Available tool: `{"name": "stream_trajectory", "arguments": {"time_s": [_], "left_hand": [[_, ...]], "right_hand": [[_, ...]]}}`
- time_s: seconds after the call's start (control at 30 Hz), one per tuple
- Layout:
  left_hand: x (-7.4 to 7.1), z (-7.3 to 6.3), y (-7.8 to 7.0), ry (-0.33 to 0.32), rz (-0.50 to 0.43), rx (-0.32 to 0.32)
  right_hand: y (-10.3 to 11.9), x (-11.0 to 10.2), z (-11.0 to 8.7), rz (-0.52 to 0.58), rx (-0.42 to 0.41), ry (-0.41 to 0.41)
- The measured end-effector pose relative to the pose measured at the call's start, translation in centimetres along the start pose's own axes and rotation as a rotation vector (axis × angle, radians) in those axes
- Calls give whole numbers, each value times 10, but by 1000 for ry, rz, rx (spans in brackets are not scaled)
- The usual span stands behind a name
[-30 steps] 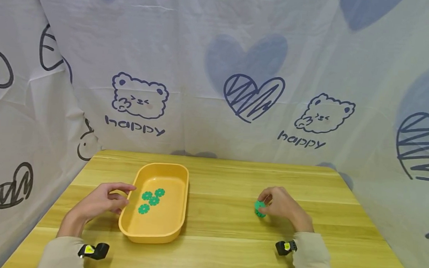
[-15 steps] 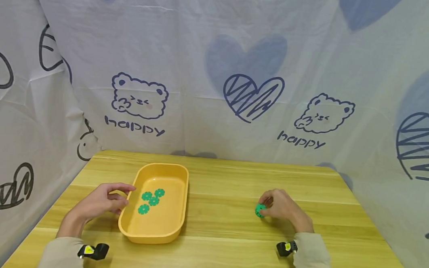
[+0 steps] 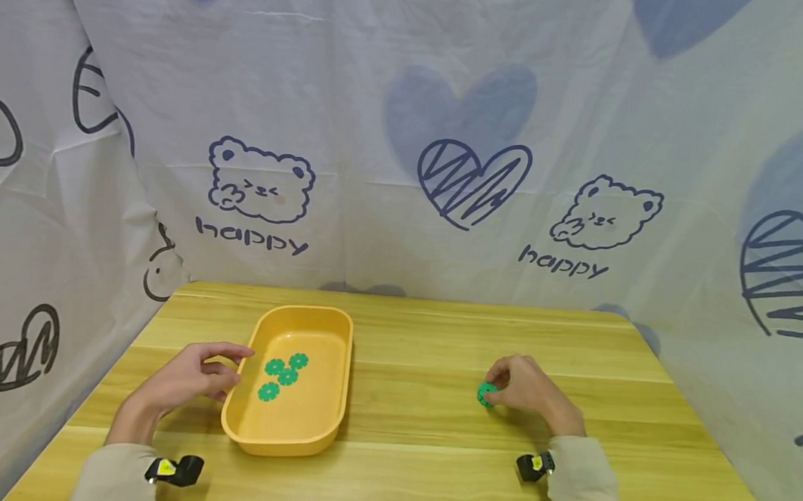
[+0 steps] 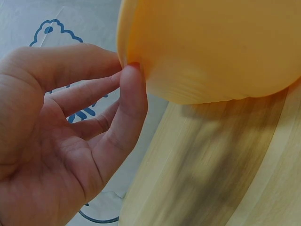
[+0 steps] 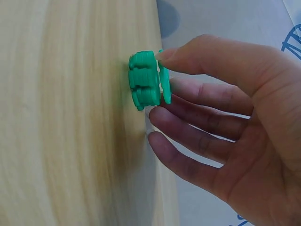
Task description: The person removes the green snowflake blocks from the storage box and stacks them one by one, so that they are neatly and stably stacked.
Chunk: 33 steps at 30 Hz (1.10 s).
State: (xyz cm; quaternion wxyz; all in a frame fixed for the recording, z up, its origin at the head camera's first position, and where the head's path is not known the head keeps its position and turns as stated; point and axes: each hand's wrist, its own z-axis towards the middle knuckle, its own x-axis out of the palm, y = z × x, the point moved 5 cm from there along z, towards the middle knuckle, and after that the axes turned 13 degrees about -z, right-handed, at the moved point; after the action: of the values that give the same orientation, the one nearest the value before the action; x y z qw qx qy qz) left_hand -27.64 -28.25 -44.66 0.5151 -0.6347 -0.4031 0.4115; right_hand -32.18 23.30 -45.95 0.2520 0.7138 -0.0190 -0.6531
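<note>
My left hand (image 3: pixel 187 375) holds the left side of a yellow tray (image 3: pixel 348 354); thumb and fingertips meet at its rim in the left wrist view. Several flat green snowflake discs (image 3: pixel 269 391) lie inside on the tray's floor. On the right part of the table, my right hand (image 3: pixel 524 385) pinches a green snowflake disc (image 5: pixel 165 80) between thumb and fingers. Close against that disc is a short stack of the same green discs (image 5: pixel 144 79), its notched edges lined up. From above, the fingers partly hide the stack.
Wooden table (image 3: pixel 407 402) runs between the tray and the right hand. A white cloth with blue hearts and bears (image 3: pixel 375 226) hangs behind it and at both sides. Each wrist wears a small black camera (image 3: pixel 535 465).
The disc in my right hand has come down onto the stack, and the hand has shifted slightly lower. My left hand and the tray stay still.
</note>
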Motion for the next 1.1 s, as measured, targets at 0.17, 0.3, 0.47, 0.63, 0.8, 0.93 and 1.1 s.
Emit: {"name": "stream_trajectory", "arguments": {"time_s": [0.17,0.3,0.47,0.63,0.8,0.93,1.1], "left_hand": [[0,0,0,0,-1,3],[0,0,0,-1,0,2],[0,0,0,-1,0,1],[0,-1,0,1,-2,3],[0,-1,-1,3,-7,4],[0,-1,-1,8,-8,5],[0,-1,-1,10,-10,6]], "right_hand": [[0,1,-1,-9,10,2],[-1,1,0,-14,13,0],[0,2,0,-30,6,-10],[1,1,0,-37,1,-9],[1,1,0,-42,-3,-13],[1,1,-1,-36,0,-15],[0,2,-2,-14,13,-8]]}}
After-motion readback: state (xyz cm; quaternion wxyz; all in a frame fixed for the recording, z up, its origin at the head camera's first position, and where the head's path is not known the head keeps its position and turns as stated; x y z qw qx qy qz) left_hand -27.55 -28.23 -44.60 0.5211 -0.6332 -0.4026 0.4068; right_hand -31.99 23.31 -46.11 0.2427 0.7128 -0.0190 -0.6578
